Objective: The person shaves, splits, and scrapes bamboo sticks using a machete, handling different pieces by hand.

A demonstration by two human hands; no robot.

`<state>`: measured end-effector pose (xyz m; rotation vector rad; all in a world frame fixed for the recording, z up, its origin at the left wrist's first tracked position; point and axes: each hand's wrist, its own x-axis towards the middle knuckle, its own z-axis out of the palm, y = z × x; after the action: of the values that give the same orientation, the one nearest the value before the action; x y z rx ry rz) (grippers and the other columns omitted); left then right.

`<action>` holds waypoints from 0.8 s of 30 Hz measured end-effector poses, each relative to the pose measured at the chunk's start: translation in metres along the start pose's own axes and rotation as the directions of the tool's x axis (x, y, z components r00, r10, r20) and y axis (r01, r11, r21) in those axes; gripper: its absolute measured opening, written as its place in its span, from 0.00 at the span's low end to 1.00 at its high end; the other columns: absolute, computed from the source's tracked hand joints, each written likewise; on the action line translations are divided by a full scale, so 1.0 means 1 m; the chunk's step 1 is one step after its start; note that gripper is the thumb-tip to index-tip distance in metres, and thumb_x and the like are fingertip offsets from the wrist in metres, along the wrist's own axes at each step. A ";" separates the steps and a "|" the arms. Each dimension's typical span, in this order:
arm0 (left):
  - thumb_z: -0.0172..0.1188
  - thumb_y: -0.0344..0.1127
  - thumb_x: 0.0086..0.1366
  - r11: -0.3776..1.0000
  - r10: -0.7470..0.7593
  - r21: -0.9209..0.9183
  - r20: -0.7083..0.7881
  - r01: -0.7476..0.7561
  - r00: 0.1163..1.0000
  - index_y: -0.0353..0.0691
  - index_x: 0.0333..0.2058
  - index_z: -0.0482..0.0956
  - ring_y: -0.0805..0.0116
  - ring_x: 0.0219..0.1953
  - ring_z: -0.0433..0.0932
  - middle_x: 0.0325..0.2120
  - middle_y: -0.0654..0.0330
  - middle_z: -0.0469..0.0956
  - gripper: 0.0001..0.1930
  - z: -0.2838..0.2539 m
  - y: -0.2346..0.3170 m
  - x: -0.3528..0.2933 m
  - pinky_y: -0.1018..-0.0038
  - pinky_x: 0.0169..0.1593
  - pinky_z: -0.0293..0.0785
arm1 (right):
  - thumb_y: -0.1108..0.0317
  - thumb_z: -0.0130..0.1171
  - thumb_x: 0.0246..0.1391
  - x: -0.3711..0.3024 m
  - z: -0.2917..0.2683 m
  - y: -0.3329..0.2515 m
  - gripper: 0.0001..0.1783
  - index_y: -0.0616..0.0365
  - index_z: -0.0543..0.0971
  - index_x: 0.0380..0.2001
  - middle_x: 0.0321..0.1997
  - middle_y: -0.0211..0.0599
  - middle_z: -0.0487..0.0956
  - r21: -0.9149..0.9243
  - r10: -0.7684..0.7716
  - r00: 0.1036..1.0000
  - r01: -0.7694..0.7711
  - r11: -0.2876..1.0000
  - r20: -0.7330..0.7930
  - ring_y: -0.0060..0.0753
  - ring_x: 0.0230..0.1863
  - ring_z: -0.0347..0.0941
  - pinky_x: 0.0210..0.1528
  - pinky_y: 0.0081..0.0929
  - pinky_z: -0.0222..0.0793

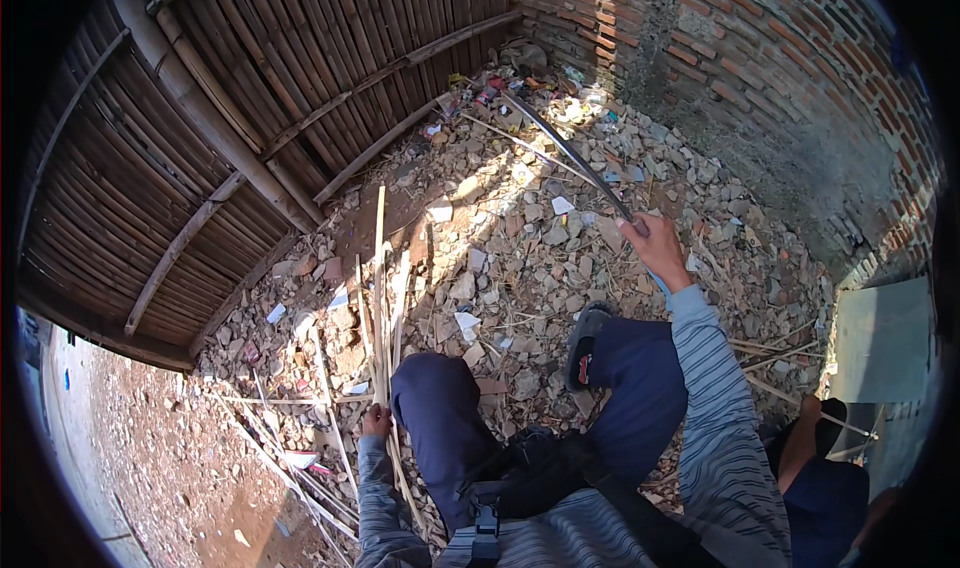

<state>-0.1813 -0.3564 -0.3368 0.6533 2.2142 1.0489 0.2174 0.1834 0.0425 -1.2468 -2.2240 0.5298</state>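
My right hand (657, 250) is closed around the handle of a long machete (570, 151), raised out in front of me to the right. Its dark blade, with a bright edge, points away toward the far corner. At the lower left, beside my knee, my left hand (376, 421) grips a pale bamboo strip (380, 298) standing roughly upright. More thin strips stand close around it, and I cannot tell whether the hand holds some of them too. The blade and the bamboo strip are well apart.
Rubble (530, 268) with litter covers the ground. A bamboo-slat wall (330, 48) rises at the left, a brick wall (770, 78) at the right. Loose bamboo strips (270, 458) lie at the lower left. Another person's arm (798, 450) shows at the lower right, near more sticks.
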 end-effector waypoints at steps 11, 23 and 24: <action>0.50 0.43 0.74 0.650 0.217 0.718 0.136 -0.247 0.967 0.32 0.35 0.84 0.35 0.41 0.84 0.35 0.34 0.83 0.20 -0.042 0.282 0.118 0.47 0.47 0.80 | 0.46 0.65 0.62 -0.001 -0.007 -0.012 0.31 0.62 0.70 0.18 0.15 0.24 0.58 0.399 0.078 0.996 -0.057 0.915 -0.037 0.23 0.21 0.51 0.25 0.35 0.47; 0.53 0.49 0.74 0.496 0.162 0.795 0.310 -0.349 0.937 0.31 0.51 0.80 0.42 0.53 0.82 0.49 0.40 0.83 0.24 0.049 0.454 0.122 0.53 0.57 0.78 | 0.40 0.70 0.53 -0.007 -0.021 -0.008 0.32 0.63 0.80 0.25 0.24 0.44 0.80 0.207 0.094 0.992 -0.076 0.975 -0.080 0.40 0.29 0.79 0.35 0.41 0.71; 0.53 0.49 0.74 0.495 0.167 0.793 0.313 -0.355 0.935 0.31 0.51 0.80 0.42 0.53 0.82 0.49 0.40 0.83 0.24 0.053 0.462 0.123 0.53 0.57 0.78 | 0.40 0.70 0.53 -0.004 -0.024 0.000 0.32 0.63 0.80 0.25 0.24 0.44 0.80 0.204 0.095 0.992 -0.076 0.976 -0.086 0.40 0.29 0.79 0.35 0.41 0.71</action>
<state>-0.1507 0.0123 -0.0287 1.4836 2.3956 -0.1100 0.2340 0.1818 0.0598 -1.2400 -1.9908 0.6949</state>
